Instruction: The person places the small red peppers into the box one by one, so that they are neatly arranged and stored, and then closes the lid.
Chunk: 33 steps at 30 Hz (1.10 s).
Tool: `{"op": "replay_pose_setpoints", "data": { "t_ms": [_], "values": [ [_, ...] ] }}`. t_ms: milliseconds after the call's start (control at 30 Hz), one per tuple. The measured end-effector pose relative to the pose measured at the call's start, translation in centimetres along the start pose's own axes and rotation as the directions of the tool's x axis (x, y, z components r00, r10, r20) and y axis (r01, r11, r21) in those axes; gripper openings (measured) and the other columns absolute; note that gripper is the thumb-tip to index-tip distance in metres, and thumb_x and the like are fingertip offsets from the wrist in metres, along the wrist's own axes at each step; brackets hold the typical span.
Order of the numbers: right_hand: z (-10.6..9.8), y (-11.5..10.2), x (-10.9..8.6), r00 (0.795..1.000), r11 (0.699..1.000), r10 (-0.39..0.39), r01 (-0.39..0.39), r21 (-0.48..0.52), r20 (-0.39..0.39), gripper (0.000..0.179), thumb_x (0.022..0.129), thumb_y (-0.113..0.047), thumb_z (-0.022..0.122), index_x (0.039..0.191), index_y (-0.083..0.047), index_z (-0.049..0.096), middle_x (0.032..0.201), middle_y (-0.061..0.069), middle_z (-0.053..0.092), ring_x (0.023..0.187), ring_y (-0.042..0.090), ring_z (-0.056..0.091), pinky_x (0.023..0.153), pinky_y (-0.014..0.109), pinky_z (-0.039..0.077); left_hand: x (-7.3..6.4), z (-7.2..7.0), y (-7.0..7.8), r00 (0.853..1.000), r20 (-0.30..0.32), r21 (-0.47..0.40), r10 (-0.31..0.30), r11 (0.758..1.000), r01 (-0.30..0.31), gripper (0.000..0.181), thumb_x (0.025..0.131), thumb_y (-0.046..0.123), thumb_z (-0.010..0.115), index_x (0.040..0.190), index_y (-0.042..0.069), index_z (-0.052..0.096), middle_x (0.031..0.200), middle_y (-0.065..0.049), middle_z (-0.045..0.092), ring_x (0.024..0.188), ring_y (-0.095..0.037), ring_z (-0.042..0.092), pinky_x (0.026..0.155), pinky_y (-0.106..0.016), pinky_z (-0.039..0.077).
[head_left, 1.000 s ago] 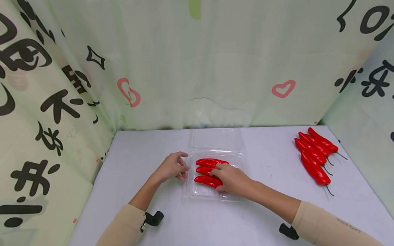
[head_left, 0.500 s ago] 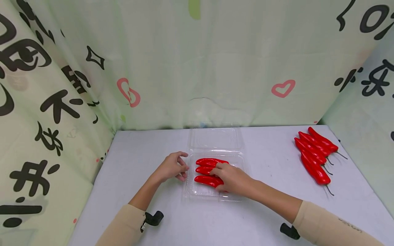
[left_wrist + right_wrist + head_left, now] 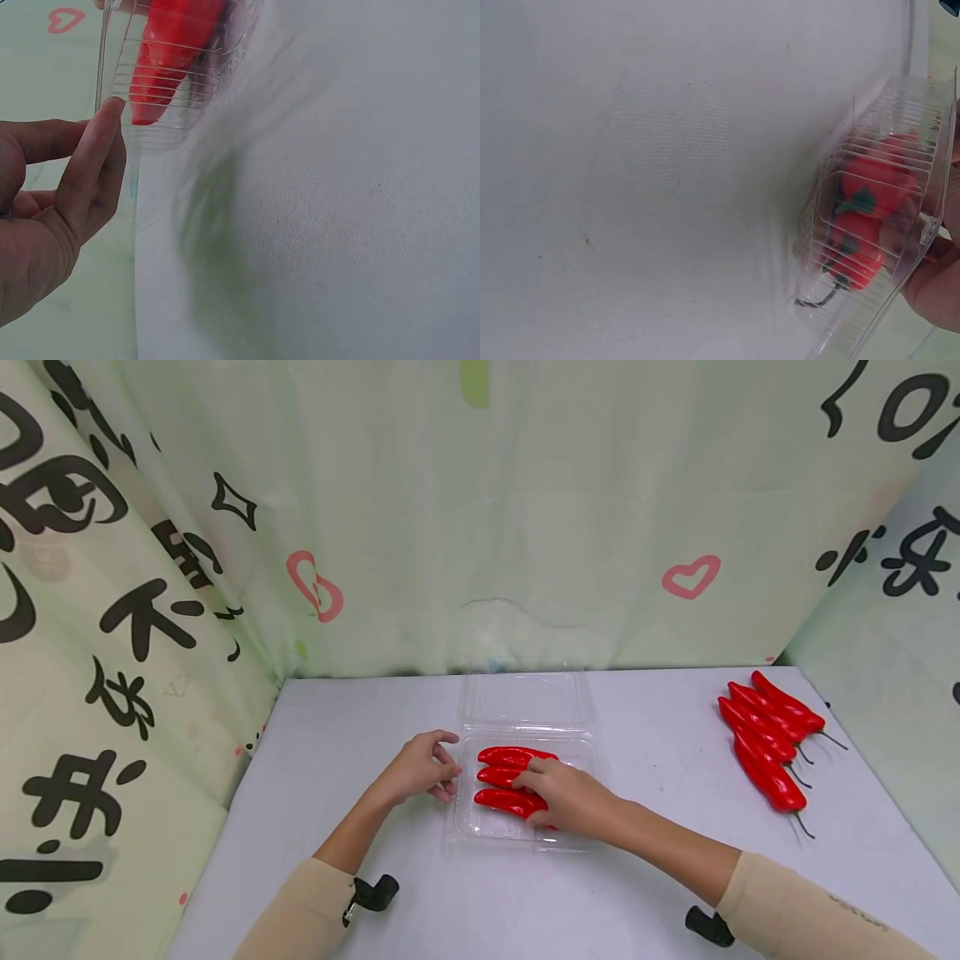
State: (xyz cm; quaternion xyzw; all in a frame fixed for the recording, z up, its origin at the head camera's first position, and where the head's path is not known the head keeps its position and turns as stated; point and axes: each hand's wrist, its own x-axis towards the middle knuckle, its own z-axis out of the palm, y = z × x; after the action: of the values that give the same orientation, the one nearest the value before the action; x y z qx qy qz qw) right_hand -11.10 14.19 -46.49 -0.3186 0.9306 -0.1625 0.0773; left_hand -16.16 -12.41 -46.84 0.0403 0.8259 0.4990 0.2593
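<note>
A clear plastic clamshell box [image 3: 487, 835] stands on the table with its lid [image 3: 525, 697] folded back. Three red chili peppers [image 3: 498, 799] show inside it, lying side by side with their tips to the left. My right hand [image 3: 566, 797] reaches in over their stem ends, thumb and fingers either side of the front pepper, gripping it. The right wrist view shows green caps and red pepper ends [image 3: 874, 187] through the ribbed wall. At the box's left edge hovers my left hand [image 3: 423, 768], holding nothing, its fingers relaxed; in the left wrist view a fingertip is close to the rim.
On the right of the white table [image 3: 645, 727] several more red chili peppers [image 3: 772, 777] lie in a slanted row, stems toward the right edge. A printed curtain [image 3: 570, 527] hangs behind the table and on both sides, just behind the box lid.
</note>
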Motion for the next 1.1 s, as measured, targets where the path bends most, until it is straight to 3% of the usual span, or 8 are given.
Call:
{"op": "replay_pose_setpoints", "data": {
  "t_ms": [500, 800, 967, 1100],
  "values": [
    [-0.5, 0.1, -0.4, 1.000, 1.000, -0.003, 0.004, 0.021, -0.018, 0.047, 0.077, -0.023, 0.092, 0.119, -0.012, 0.074, 0.112, 0.005, 0.069, 0.103, 0.021, 0.065, 0.081, 0.033, 0.064, 0.2, -0.1, -0.1, 1.000, 0.012, -0.015, 0.005, 1.000, -0.005, 0.055, 0.096, 0.005, 0.069, 0.147, 0.001, 0.048, 0.096, -0.014, 0.067, 0.064, -0.021, 0.071, 0.060, -0.032, 0.063],
    [-1.9, 1.1, -1.2, 0.999, 0.995, 0.032, -0.032, 0.098, -0.006, 0.046, 0.082, -0.021, 0.089, 0.123, -0.010, 0.071, 0.113, 0.004, 0.066, 0.101, 0.018, 0.063, 0.079, 0.026, 0.062, 0.2, -0.1, -0.2, 1.000, 0.014, -0.025, 0.009, 1.000, -0.009, 0.056, 0.095, 0.004, 0.071, 0.147, 0.001, 0.048, 0.094, -0.013, 0.067, 0.063, -0.020, 0.070, 0.060, -0.032, 0.063],
    [-2.7, 2.2, -2.3, 0.999, 0.989, 0.033, -0.026, 0.145, -0.043, 0.046, 0.083, -0.021, 0.088, 0.124, -0.010, 0.071, 0.111, 0.003, 0.067, 0.096, 0.019, 0.065, 0.076, 0.021, 0.060, 0.2, -0.1, -0.2, 1.000, 0.019, -0.033, 0.008, 0.999, -0.007, 0.056, 0.095, 0.003, 0.070, 0.147, 0.000, 0.048, 0.093, -0.014, 0.067, 0.063, -0.020, 0.070, 0.060, -0.032, 0.064],
    [-3.3, 3.3, -3.3, 0.995, 0.988, 0.033, -0.019, 0.151, -0.092, 0.050, 0.081, -0.022, 0.089, 0.126, -0.010, 0.070, 0.115, 0.005, 0.068, 0.100, 0.022, 0.067, 0.079, 0.029, 0.064, 0.1, -0.1, -0.2, 1.000, 0.014, -0.025, 0.007, 1.000, -0.007, 0.056, 0.095, 0.004, 0.070, 0.147, 0.000, 0.048, 0.093, -0.014, 0.067, 0.063, -0.020, 0.070, 0.060, -0.032, 0.064]
  ]
}}
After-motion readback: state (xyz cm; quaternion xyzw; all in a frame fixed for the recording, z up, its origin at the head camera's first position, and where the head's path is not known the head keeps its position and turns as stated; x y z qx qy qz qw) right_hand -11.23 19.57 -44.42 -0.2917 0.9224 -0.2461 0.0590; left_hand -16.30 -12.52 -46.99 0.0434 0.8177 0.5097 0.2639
